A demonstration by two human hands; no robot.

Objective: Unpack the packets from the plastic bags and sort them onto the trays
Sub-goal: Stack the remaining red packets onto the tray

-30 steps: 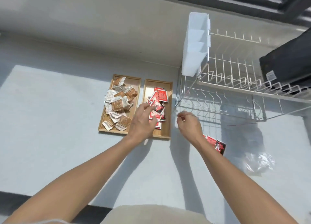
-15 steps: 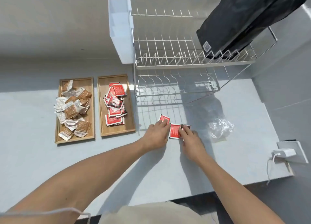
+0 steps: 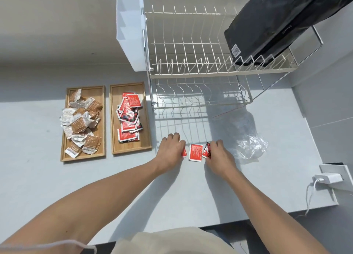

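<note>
Both trays [image 3: 112,120] mostly filled; three red packets [image 3: 195,152] left on counter [image 3: 191,187] near its right edge, beside an emptied plastic bag [image 3: 250,144]. Left hand [image 3: 171,150] curls over one, right hand [image 3: 219,154] pinches another.

Grey counter [image 3: 38,177]. Left wooden tray [image 3: 64,154]: heap of brown-and-white packets [image 3: 80,122]. Right wooden tray [image 3: 146,139], just beside it: red packets [image 3: 129,118]. Two-tier wire dish rack [image 3: 191,72] with white plastic caddy [image 3: 129,30]; black bag [image 3: 267,28] leaning on upper tier. Crumpled clear plastic bag [image 3: 250,146]. Left hand [image 3: 172,150] covers one loose red packet [image 3: 184,152]; a second [image 3: 195,152] lies flat between the hands; right hand [image 3: 219,155] pinches a third [image 3: 207,149], tilted up. White charger [image 3: 328,178] at a wall socket.
</note>
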